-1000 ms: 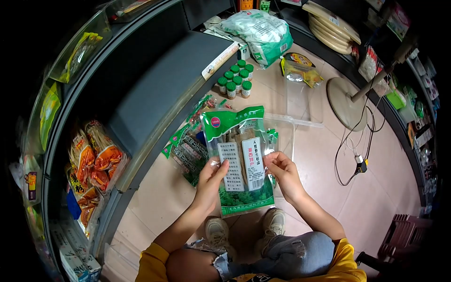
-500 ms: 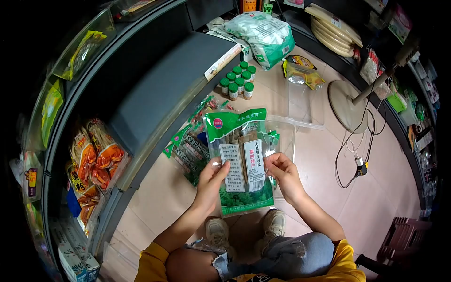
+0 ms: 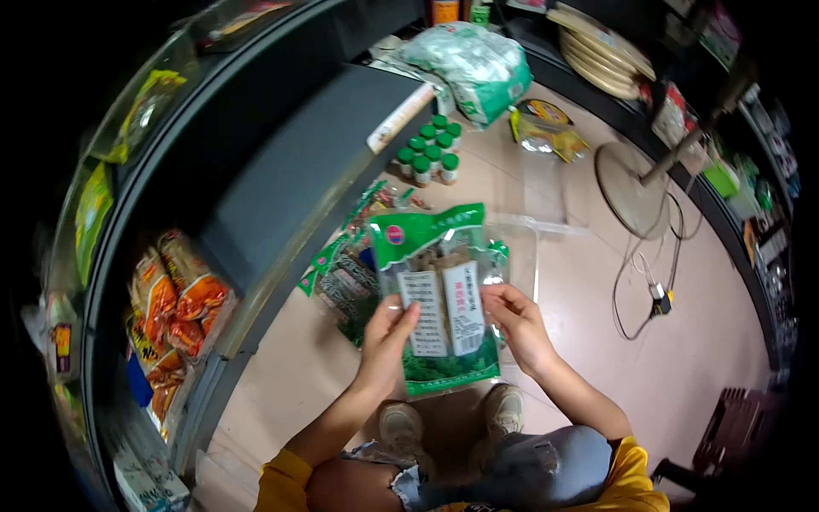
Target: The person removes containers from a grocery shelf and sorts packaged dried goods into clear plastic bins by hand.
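A green and clear plastic packet [image 3: 439, 299] with white printed labels is held upright in front of me, over the floor. My left hand [image 3: 388, 337] grips its left edge, thumb on the front. At the right edge, the thumb and fingers of my right hand [image 3: 516, 320] pinch the plastic. Brown strips show through the packet's window. Behind it on the left lie similar green packets [image 3: 345, 286], partly covered. A clear plastic tray [image 3: 525, 256] sits on the floor behind the packet's right side.
Small green-capped jars [image 3: 434, 154] stand on the floor beside a dark shelf [image 3: 290, 145]. Orange packets [image 3: 179, 299] lie on the shelf at left. A green and white bag [image 3: 469, 68] is at the back. A round stand base [image 3: 627, 192] and black cable [image 3: 674, 273] are at right.
The view has shifted slightly and is blurrier. Both hands still hold the packet in nearly the same place. My feet appear a little farther apart.
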Available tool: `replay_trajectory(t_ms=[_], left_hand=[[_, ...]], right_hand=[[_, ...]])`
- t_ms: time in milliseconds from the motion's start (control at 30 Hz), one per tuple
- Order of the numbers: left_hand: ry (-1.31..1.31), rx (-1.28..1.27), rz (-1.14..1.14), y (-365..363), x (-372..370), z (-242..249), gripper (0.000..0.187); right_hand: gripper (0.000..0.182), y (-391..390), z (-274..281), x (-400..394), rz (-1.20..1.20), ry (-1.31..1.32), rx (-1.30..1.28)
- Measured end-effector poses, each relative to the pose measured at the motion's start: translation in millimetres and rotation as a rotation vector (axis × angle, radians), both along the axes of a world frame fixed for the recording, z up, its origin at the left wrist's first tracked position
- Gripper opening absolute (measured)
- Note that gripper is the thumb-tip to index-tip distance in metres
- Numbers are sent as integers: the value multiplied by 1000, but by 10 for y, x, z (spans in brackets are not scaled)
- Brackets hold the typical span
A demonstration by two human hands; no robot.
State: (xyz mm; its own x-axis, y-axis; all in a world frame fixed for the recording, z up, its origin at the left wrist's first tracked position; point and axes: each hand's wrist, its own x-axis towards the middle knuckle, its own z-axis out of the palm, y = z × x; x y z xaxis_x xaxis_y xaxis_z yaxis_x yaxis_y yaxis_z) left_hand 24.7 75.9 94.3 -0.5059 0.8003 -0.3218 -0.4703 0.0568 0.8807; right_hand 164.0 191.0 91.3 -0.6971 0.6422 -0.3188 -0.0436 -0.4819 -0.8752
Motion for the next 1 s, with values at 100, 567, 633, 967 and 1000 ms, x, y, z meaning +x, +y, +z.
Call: replay_trajectory(t_ms=[100, 567, 633, 967, 1000], left_hand=[[40, -19, -45, -13, -30, -30, 21], [31, -52, -6, 25, -17, -45, 22], [39, -48, 3, 34, -14, -33, 23], [435, -75, 197, 80, 12, -97, 34], [435, -73, 200, 72, 9, -53, 34]], right_hand=[[14, -2, -52, 3, -7, 18, 47], [11, -16, -30, -25, -39, 23, 29], [11, -21, -8, -32, -52, 17, 27], [7, 10, -44, -7, -76, 5, 26], [8, 14, -42, -7, -87, -11, 68]])
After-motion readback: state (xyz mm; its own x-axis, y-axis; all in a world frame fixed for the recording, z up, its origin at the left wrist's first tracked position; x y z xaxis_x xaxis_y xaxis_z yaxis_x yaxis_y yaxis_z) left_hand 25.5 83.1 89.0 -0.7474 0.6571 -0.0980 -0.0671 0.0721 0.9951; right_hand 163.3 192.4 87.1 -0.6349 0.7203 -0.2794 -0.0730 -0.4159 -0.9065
